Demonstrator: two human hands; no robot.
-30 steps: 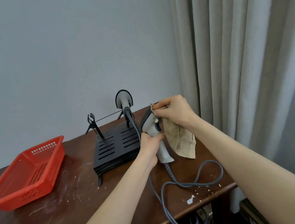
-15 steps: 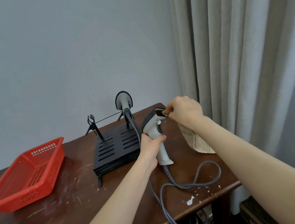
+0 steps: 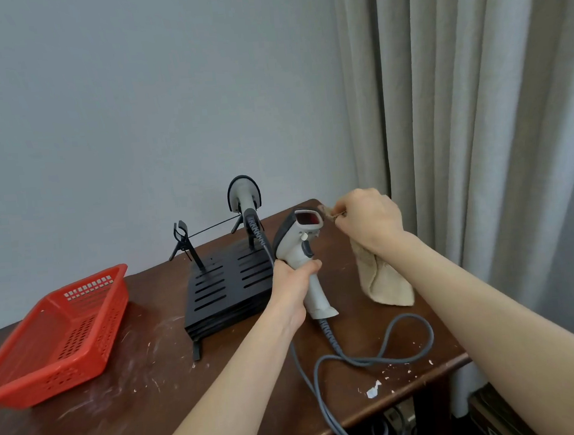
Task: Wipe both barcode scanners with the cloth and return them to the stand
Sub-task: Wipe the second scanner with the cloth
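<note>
My left hand (image 3: 292, 282) grips the handle of a grey and white barcode scanner (image 3: 298, 247), held upright above the table with its red window facing right. My right hand (image 3: 368, 221) holds a beige cloth (image 3: 383, 281) just right of the scanner's head; a corner of the cloth pokes out by the window and the rest hangs below my wrist. A second scanner (image 3: 244, 200) sits on the black stand (image 3: 229, 287) at the back, cable trailing down.
A red plastic basket (image 3: 58, 338) stands at the left of the brown table (image 3: 128, 401). Grey scanner cables (image 3: 375, 358) loop across the table's front right and drop over the edge. Curtains (image 3: 468, 100) hang close on the right.
My right hand with the cloth has slid off the scanner's head to its right side, uncovering the red window. The scanner has turned slightly in my left hand.
</note>
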